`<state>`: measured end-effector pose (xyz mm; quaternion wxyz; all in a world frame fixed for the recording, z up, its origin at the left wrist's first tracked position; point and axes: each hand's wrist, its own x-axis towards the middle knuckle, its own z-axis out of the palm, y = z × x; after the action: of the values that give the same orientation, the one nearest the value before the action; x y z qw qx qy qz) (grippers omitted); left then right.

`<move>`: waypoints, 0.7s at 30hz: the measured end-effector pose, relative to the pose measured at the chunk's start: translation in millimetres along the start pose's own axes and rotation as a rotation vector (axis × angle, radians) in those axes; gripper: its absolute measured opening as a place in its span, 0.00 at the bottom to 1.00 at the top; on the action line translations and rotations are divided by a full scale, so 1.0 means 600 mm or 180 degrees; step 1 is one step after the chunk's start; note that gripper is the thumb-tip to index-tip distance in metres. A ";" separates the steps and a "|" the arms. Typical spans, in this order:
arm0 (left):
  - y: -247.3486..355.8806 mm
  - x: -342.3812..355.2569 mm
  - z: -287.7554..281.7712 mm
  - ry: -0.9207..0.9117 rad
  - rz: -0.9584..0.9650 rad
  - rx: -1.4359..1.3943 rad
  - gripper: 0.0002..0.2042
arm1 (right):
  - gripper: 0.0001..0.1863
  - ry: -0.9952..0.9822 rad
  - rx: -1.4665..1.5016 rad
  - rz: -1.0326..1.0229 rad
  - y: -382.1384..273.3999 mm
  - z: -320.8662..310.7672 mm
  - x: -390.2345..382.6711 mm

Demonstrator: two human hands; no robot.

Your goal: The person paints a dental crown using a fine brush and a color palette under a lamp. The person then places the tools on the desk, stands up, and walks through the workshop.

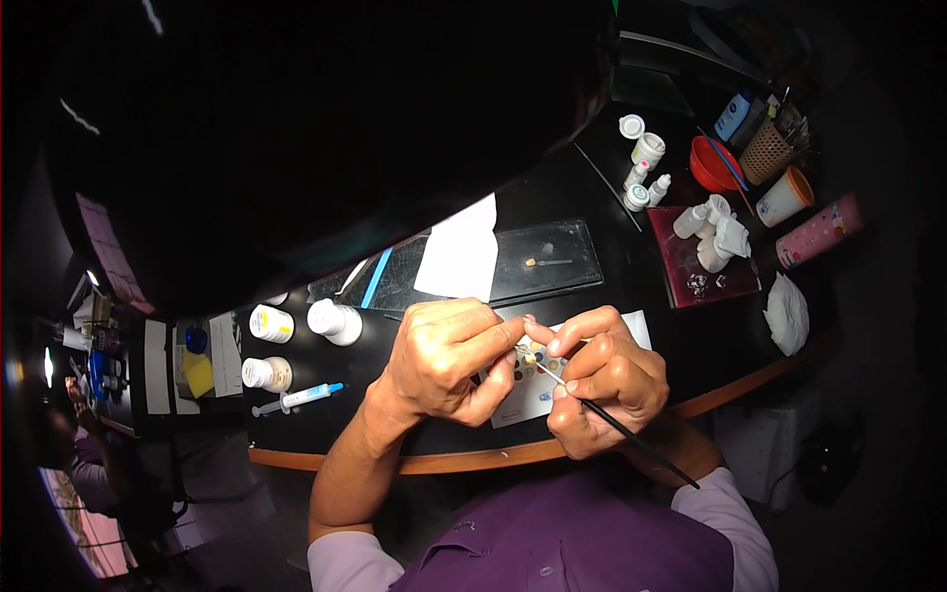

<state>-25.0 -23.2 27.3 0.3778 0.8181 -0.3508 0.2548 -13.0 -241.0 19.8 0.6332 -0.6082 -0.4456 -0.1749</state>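
My left hand (449, 355) is closed, its fingertips pinching a tiny yellowish tooth-shaped piece (530, 358). My right hand (612, 380) grips a thin paintbrush (617, 424) with a black handle, its tip at or very close to the piece; whether they touch is too small to tell. The two hands meet at the fingertips. Below them lies a white card (534, 403) with coloured round spots, partly hidden by my hands. Beyond it, a similar small tooth-shaped piece on a grey stem (534, 262) rests on a dark glass slab (503, 279).
White bottles (335, 322) and a syringe (311, 395) stand or lie at left. White paper (460, 252) and a blue strip (377, 279) lie ahead. At right are jars (648, 150), a red bowl (712, 168), a maroon slab (677, 252) and crumpled tissue (786, 314). A large dark shape blocks the upper left.
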 end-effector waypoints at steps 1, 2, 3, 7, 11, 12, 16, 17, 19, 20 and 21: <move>0.000 0.000 0.000 0.0001 0.0019 -0.0023 0.15 | 0.10 0.0002 -0.0037 0.0007 0.000 0.000 -0.001; 0.000 -0.001 0.000 -0.0001 -0.0004 -0.0009 0.15 | 0.10 0.0006 -0.0073 0.0014 0.000 0.001 -0.002; -0.001 -0.001 0.000 -0.0004 -0.0001 -0.0011 0.15 | 0.10 0.0005 -0.0073 0.0013 0.000 0.000 -0.002; -0.001 -0.001 0.001 0.0009 0.0017 -0.0033 0.15 | 0.10 -0.0019 -0.0053 -0.0033 0.002 0.000 0.000; -0.001 -0.001 0.002 0.0018 0.0004 -0.0002 0.16 | 0.10 -0.0040 -0.0051 -0.0070 0.001 0.000 0.001; -0.001 -0.001 0.002 0.0036 0.0007 -0.0015 0.16 | 0.10 -0.0009 -0.0046 -0.0050 0.000 -0.001 0.002; -0.001 0.000 0.002 0.0031 0.0026 -0.0045 0.17 | 0.11 -0.0171 -0.0106 -0.0077 0.000 -0.003 0.002; -0.001 0.000 0.002 0.0020 0.0007 -0.0024 0.17 | 0.10 -0.0097 -0.0129 -0.0073 0.000 -0.002 0.001; -0.001 0.000 0.002 0.0037 0.0028 -0.0036 0.16 | 0.10 -0.0041 -0.0093 -0.0070 0.001 0.000 0.001; -0.001 0.000 0.002 0.0036 0.0007 -0.0021 0.16 | 0.10 -0.0024 -0.0064 -0.0083 0.002 0.000 0.001; -0.001 -0.001 0.002 0.0018 -0.0002 -0.0018 0.16 | 0.10 -0.0025 -0.0062 -0.0084 0.002 0.001 0.001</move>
<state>-24.9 -23.6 26.3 0.3812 0.8165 -0.3501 0.2559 -12.0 -240.4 19.3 0.6231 -0.6092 -0.4543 -0.1853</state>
